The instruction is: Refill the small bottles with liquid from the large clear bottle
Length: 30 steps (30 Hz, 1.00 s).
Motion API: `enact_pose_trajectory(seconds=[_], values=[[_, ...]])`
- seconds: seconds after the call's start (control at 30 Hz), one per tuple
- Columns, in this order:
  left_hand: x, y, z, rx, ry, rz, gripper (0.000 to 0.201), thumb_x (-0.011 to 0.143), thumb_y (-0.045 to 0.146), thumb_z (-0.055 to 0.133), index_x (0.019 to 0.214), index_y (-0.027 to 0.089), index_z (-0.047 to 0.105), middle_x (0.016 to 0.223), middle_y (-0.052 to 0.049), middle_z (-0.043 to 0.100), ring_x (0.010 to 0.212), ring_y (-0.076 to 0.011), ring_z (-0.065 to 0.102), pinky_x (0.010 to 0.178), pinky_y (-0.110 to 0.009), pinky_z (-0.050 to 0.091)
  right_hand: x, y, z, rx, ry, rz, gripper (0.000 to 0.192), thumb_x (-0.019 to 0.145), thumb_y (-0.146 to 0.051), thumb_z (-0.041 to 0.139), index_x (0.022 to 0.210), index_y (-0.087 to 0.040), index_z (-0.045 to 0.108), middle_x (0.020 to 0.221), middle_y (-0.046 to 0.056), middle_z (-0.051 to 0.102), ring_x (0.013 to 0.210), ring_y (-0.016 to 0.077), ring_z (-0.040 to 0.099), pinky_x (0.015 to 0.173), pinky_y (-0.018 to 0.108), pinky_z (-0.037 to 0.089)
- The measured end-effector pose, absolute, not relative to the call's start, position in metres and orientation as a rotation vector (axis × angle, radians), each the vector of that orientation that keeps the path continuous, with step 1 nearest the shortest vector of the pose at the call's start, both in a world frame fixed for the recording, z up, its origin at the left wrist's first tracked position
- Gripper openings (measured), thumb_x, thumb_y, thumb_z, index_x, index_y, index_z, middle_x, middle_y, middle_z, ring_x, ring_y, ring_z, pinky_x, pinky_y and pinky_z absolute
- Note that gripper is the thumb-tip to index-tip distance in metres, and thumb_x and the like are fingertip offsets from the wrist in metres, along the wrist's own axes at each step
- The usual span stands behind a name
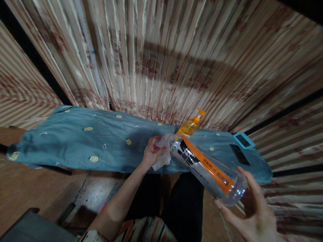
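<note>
My right hand [252,208] grips the base of a clear plastic bottle [207,166] with a black, white and orange label, held tilted with its neck pointing away towards the table. My left hand [152,152] holds a crumpled white wipe or thin plastic [163,158] pressed against the bottle's mouth end, over the table's near edge. Just behind the bottle's neck, an orange pump dispenser [191,125] stands on the blue patterned cloth [83,141] covering the table.
A phone in a blue-edged case [243,140] and a dark flat object [239,154] lie on the cloth at the right. Striped curtains [161,57] hang close behind the table. My dark trousers and the tiled floor are below.
</note>
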<state>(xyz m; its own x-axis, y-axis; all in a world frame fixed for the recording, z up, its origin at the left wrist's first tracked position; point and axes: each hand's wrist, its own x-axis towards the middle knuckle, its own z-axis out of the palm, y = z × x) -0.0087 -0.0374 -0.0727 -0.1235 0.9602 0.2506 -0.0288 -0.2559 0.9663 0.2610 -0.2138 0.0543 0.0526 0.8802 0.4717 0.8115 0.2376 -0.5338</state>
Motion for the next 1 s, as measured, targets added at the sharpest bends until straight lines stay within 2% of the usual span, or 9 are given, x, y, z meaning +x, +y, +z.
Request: enact_pose_trajectory(seconds=[0.37,0.67,0.87,1.0], values=[[-0.0082,-0.0371,-0.0727,1.287,1.142,1.524,0.04,0.073,0.031,0.084,0.111,0.027,0.071,0.12,-0.006,0.071,0.116,-0.0247,0.066,0.102,-0.039,0.054,0.2604,-0.2136,0.0593,-1.546,-1.78,0.111,0.094,0.079,-0.042,0.085,0.16,-0.029,0.039,0.157,0.012,0.051,0.124,0.0348,0.069,0.099,0.045,0.061],[-0.0085,-0.0383,-0.0689,1.285,1.152,1.505,0.04,0.073,0.031,0.084,0.11,0.024,0.071,0.121,-0.007,0.07,0.118,-0.0265,0.066,0.104,-0.041,0.054,0.2593,-0.213,0.0578,-1.582,-1.719,0.16,0.096,0.076,-0.046,0.086,0.159,-0.028,0.041,0.151,0.013,0.057,0.125,0.0397,0.067,0.103,0.055,0.058],[-0.0088,-0.038,-0.0696,1.274,1.15,1.512,0.04,0.073,0.031,0.085,0.109,0.024,0.07,0.12,-0.007,0.071,0.117,-0.0256,0.066,0.103,-0.04,0.054,0.2608,-0.2123,0.0566,-1.568,-1.735,0.122,0.095,0.077,-0.044,0.086,0.159,-0.027,0.041,0.156,0.013,0.052,0.126,0.0365,0.067,0.1,0.048,0.061],[-0.0088,-0.038,-0.0704,1.283,1.152,1.509,0.041,0.073,0.033,0.084,0.111,0.024,0.07,0.122,-0.007,0.07,0.119,-0.026,0.066,0.103,-0.039,0.054,0.2637,-0.2131,0.0546,-1.568,-1.744,0.137,0.097,0.076,-0.043,0.087,0.159,-0.028,0.04,0.155,0.013,0.054,0.126,0.0383,0.066,0.1,0.051,0.06]])
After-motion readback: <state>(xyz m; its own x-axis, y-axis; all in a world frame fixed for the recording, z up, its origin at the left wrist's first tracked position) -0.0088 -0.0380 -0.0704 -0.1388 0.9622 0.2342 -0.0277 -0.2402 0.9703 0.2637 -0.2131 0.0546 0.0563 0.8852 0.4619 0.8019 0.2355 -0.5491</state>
